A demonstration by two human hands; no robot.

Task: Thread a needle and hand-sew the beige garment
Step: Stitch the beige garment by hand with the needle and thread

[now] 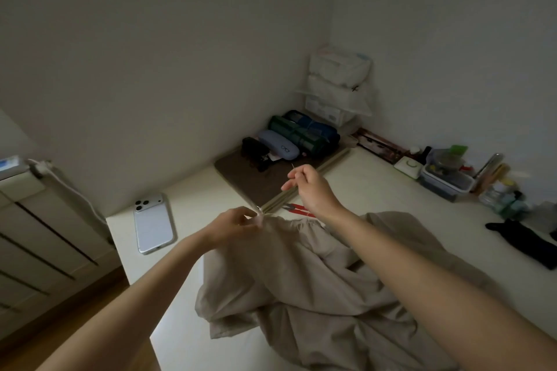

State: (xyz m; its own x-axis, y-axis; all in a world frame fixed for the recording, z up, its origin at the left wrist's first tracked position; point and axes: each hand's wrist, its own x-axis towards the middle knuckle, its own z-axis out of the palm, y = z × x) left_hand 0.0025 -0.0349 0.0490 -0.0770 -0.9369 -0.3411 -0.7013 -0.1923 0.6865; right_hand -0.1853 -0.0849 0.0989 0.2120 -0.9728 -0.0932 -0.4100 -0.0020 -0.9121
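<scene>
The beige garment [304,277] lies crumpled across the white table [376,190]. My left hand [233,224] pinches a gathered edge of it and lifts that edge off the table. My right hand [310,187] is raised above and to the right, fingers pinching a thin needle [293,166] whose tip pokes up past the fingertips. A pale thread [272,200] runs taut from the right hand down to the pinched fabric edge.
Red-handled thread snips [297,208] lie just behind the garment. A white phone [153,224] lies face down at the table's left edge. A brown mat [241,178] with glasses cases sits at the back, boxes and jars along the right wall, a black cloth [524,245] at right.
</scene>
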